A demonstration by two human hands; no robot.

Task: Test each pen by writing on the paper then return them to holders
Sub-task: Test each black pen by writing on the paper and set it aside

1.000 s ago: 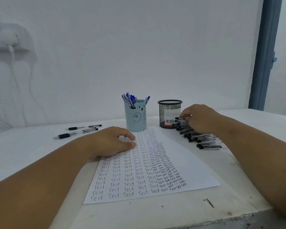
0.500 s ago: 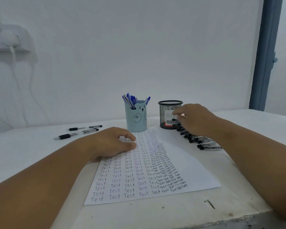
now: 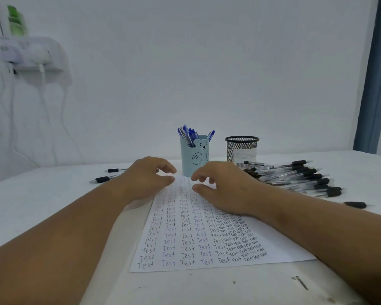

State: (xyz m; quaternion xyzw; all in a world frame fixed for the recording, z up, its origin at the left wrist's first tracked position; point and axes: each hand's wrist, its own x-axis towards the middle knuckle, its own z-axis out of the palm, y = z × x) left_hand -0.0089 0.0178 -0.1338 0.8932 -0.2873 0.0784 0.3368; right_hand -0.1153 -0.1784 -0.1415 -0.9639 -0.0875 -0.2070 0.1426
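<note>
**Right hand leaves the pen pile with nothing in it**

The right hand (image 3: 227, 190) has come away from the row of black pens (image 3: 295, 179) it was touching 1 second ago and now sits over the upper part of the paper (image 3: 198, 230), close beside the left hand (image 3: 145, 179). Its fingers (image 3: 199, 176) are loosely curled and spread, and no pen shows between them. The left hand has stayed on the paper's upper left edge, its fingers relaxed and gripping nothing.

The black pens lie side by side on the desk (image 3: 53, 205) to the right of the paper, just in front of the black mesh holder (image 3: 241, 149), which appears to hold no pens. The blue bear holder (image 3: 195, 158), behind the top of the paper, holds several blue pens (image 3: 188, 134). 2 more black pens (image 3: 105, 179) lie apart on the left, and 1 dark pen grip or cap (image 3: 355, 204) sits alone at far right.

The sheet is nearly covered with columns of the word "Test", so much of the writing looks done. Judging by the empty hands, no pen was picked up on this reach; the black pens are not yet in the mesh holder, and that return probably comes next.
</note>
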